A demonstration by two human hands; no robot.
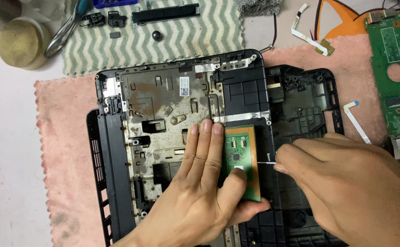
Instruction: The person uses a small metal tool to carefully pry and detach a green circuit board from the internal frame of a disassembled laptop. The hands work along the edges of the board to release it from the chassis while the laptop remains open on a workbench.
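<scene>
The left hand point(200, 183) lies flat and open on the laptop palmrest shell point(163, 114), thumb on the green touchpad board point(241, 160). Just right, the right hand point(346, 183) pinches a thin screwdriver point(266, 162), tip pointing left at the board's right edge.

A small white rectangular label point(184, 87) sits on the laptop chassis's point(163, 98) upper middle
</scene>
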